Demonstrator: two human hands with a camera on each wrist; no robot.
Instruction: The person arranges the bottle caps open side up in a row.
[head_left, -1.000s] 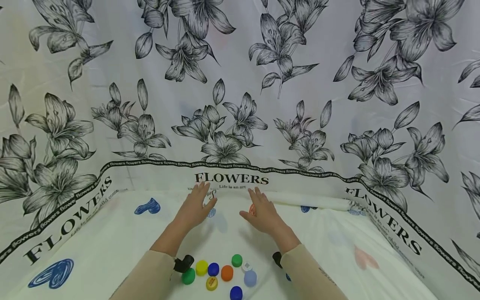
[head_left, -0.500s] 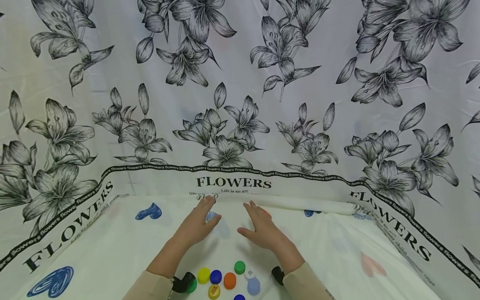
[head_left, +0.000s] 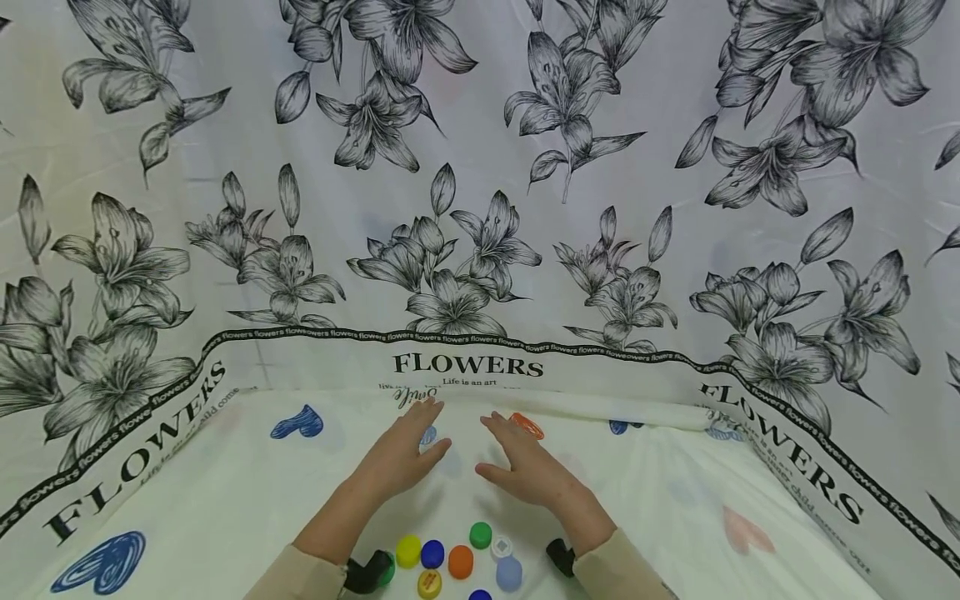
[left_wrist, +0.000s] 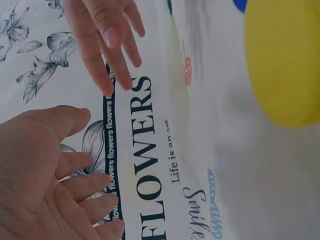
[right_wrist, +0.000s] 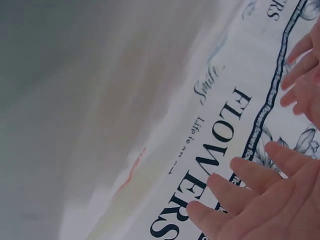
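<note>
My left hand [head_left: 397, 454] and right hand [head_left: 528, 462] are held out above the white cloth, palms facing each other with a gap between them. Fingers are loosely spread on both, and neither holds anything. Nearer the body, between the wrists, several bottle caps lie scattered: a green cap [head_left: 481, 535], an orange cap [head_left: 461, 562], a blue cap [head_left: 432, 554], a yellow cap [head_left: 408, 551], a printed yellow cap [head_left: 429, 583], a white cap [head_left: 501, 547] and a light blue cap [head_left: 508, 573]. In the left wrist view a yellow cap [left_wrist: 285, 60] looms large at the right.
A white cloth [head_left: 225, 500] with printed hearts covers the surface. Behind it hangs a curtain [head_left: 465, 208] with black lily drawings and FLOWERS lettering. A rolled fold [head_left: 630, 406] runs along the back edge. Black wrist cameras [head_left: 367, 572] sit at the sleeves.
Both hands have come lower and slightly nearer the body in the head view, the left also a little rightward. The view has tilted slightly upward. The caps keep their arrangement.
</note>
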